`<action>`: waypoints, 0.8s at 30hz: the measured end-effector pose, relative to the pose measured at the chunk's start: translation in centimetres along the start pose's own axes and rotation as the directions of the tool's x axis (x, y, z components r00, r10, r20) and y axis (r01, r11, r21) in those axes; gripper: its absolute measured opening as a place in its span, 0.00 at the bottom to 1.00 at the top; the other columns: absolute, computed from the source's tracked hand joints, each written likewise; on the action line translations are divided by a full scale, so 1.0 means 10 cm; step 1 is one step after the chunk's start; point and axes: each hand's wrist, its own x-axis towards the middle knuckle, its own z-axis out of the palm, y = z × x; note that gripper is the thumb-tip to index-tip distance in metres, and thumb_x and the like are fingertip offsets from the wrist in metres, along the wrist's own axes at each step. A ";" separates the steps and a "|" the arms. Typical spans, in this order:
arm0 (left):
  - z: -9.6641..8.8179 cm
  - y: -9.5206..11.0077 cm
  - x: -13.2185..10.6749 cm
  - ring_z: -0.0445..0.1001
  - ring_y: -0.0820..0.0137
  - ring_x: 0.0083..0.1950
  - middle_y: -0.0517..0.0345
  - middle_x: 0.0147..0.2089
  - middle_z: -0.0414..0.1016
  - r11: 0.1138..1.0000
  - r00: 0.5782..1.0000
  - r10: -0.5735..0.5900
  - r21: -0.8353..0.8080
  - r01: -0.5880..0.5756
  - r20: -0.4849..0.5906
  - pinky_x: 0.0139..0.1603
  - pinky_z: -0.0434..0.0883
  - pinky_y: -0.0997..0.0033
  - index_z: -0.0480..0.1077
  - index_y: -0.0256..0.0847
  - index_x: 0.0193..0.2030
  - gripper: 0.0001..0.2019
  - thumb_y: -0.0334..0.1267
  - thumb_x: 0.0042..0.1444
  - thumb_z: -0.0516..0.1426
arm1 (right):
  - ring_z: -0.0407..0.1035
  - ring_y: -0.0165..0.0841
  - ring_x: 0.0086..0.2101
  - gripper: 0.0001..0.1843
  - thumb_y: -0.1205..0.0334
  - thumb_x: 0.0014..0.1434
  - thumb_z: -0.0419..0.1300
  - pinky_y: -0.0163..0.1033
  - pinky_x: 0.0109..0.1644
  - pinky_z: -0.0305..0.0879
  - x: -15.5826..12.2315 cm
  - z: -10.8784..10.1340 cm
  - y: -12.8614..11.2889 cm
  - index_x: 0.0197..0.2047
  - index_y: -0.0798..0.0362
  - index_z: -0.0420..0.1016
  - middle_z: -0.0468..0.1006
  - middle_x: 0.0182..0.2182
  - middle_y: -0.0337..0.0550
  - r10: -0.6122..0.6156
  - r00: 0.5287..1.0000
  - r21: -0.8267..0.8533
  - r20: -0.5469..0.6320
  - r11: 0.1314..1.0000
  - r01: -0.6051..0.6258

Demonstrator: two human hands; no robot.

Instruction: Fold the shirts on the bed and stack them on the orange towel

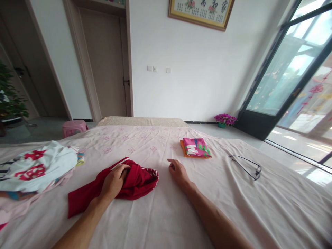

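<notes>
The red cloth [141, 180] lies crumpled on the bed [155, 221], close in front of the person, with one long end trailing back to the left. The left hand [114, 181] sits on top of it, fingers [123, 170] curled shut around a bunch of the cloth. The right hand [177, 172] rests on the sheet just beside it, fingers loose and holding nothing. With only one hand gripping, I think the cloth could bunch up more or drag the thin sheet into wrinkles. Its trailing end is near the pile of clothes [38, 167] and could catch on it. Farther off lie a folded pink cloth [195, 147] and a black wire loop [256, 172]. The only holder I see is a small pot [221, 125] on the floor, with purple flowers [225, 119] in it
</notes>
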 end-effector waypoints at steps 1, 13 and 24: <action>0.00 0.00 0.00 0.77 0.62 0.51 0.53 0.49 0.79 1.000 1.000 0.003 -0.004 -0.003 -0.005 0.55 0.71 0.60 0.73 0.44 0.46 0.14 0.38 0.63 0.48 | 0.71 0.33 0.37 0.24 0.72 0.56 0.53 0.37 0.46 0.67 0.00 0.00 -0.01 0.55 0.53 0.75 0.77 0.40 0.45 -0.010 1.000 -0.002 0.002 1.000 0.010; -0.02 0.07 -0.01 0.79 0.67 0.48 0.56 0.46 0.81 0.987 0.988 -0.108 -0.129 0.094 -0.109 0.53 0.73 0.66 0.72 0.45 0.45 0.12 0.38 0.62 0.49 | 0.73 0.35 0.39 0.18 0.66 0.58 0.54 0.39 0.46 0.66 0.00 -0.03 -0.03 0.49 0.51 0.79 0.79 0.40 0.46 -0.020 0.998 -0.015 0.055 1.000 0.021; -0.60 -0.44 -0.01 0.77 0.56 0.51 0.45 0.46 0.80 0.865 0.920 -0.390 0.358 0.353 0.037 0.53 0.70 0.61 0.74 0.41 0.47 0.20 0.52 0.57 0.53 | 0.75 0.38 0.43 0.22 0.47 0.65 0.53 0.38 0.48 0.65 -0.07 -0.16 -0.47 0.57 0.44 0.76 0.82 0.44 0.42 -0.049 0.939 0.068 0.339 0.997 0.027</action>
